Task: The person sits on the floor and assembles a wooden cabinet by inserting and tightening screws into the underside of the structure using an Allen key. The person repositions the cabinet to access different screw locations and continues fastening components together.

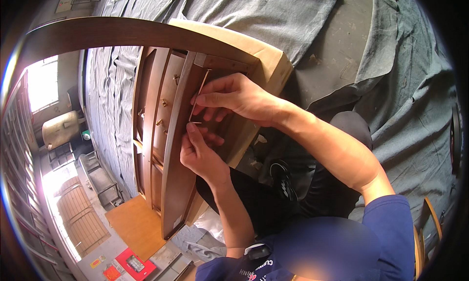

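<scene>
My right hand (pixel 237 99) pinches a thin metal bar with short bent ends (pixel 203 82) between thumb and fingertips, its other fingers curled behind. The bar slants across the dark brown side of a wooden furniture piece (pixel 178 149); whether it touches the wood is unclear. Below it, my left hand (pixel 205 159) is curled, its thumb tip beside the bar's lower bent end. What the left fingers hold, if anything, is hidden. Left of the hands, brass-coloured knobs (pixel 164 103) stand out from brown panels of the furniture.
A curved wooden rail (pixel 132 31) arches over the far side. Behind it lies a tan cardboard box or padding (pixel 271 56). Grey cloth (pixel 400 115) covers much of the floor. A wooden board (pixel 137 222) and a red box (pixel 134 264) sit lower left. My shoe (pixel 282 181) is close by.
</scene>
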Action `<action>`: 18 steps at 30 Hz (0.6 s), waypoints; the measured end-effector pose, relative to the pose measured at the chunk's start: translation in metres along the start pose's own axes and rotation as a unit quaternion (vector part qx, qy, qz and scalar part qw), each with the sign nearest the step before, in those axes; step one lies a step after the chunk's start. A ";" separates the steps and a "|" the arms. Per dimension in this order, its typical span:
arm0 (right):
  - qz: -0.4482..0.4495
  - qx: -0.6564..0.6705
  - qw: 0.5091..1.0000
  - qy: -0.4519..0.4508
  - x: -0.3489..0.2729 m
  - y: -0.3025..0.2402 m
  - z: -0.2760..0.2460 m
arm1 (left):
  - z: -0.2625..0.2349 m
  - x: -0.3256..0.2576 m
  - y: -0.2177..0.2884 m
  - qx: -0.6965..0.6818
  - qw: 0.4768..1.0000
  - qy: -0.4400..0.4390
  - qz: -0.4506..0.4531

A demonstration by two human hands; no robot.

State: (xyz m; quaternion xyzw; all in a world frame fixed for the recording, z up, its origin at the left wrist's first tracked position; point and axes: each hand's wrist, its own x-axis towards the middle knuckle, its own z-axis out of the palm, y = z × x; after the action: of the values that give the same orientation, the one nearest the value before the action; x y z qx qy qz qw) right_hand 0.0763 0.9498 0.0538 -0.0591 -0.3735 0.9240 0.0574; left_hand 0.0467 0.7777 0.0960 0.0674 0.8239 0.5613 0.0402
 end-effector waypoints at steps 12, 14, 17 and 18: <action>-0.012 0.030 0.999 0.002 0.001 0.005 0.005 | -0.018 -0.014 0.005 0.009 0.991 0.032 0.128; -0.016 0.027 0.999 0.011 -0.001 0.005 0.005 | -0.021 -0.017 0.006 0.004 0.987 0.021 0.158; -0.016 -0.003 1.000 0.021 0.000 0.004 0.006 | -0.022 -0.015 0.005 0.010 0.982 -0.003 0.187; -0.016 0.004 1.000 0.023 0.000 0.004 0.006 | -0.021 -0.014 0.005 0.014 0.981 -0.012 0.196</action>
State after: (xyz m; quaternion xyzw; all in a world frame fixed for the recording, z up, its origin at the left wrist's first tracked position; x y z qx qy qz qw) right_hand 0.0755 0.9426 0.0553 -0.0743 -0.3688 0.9230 0.0808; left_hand 0.0577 0.7578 0.1080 0.2345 0.8019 0.5461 -0.0613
